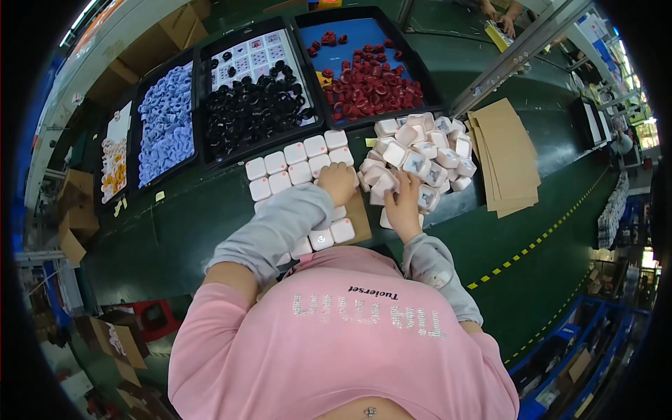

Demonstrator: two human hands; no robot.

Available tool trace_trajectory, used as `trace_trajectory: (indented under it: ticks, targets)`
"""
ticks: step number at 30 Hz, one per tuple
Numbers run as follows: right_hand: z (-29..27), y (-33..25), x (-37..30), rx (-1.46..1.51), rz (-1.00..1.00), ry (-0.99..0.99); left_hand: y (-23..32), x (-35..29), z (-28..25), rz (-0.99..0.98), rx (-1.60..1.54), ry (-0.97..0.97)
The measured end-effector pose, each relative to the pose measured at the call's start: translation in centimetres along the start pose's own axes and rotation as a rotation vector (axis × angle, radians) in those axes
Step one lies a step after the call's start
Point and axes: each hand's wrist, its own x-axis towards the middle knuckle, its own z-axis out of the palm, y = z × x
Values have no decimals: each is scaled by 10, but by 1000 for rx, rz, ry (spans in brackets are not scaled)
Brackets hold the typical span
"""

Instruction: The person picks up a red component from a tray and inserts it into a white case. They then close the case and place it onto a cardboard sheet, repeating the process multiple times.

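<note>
Tabletop [168,234] stretches open leftward; cardboard sheets [507,161] edge boxes [418,164] at right hand [404,210].

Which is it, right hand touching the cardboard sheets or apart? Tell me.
Apart: the head view shows pale boxes and green tabletop between right hand and cardboard sheets.

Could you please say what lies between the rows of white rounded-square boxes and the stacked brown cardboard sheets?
In the head view, a heap of pale pinkish, rounded-square boxes lies there, the right hand at its near side.
</note>
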Motion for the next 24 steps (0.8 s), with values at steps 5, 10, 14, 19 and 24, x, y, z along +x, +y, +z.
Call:
trace_trajectory:
  ticks: [5, 10, 14, 19, 24]
  targets:
    - [7, 6, -11, -56, -51, -35, 11, -4, 38, -46, 114, 259]
    - [7, -4, -19, -79, -54, -63, -3, 4, 40, -130, 50, 294]
    - [7, -11, -22, -84, -76, -69, -4, 2, 38, -111, -28, 185]
    - [4, -11, -23, -57, -90, -62, -5, -16, 6, -114, -338, 270]
    - [-3, -20, -13, 343, 108, -117, 3, -48, -57, 239, -637, 360]
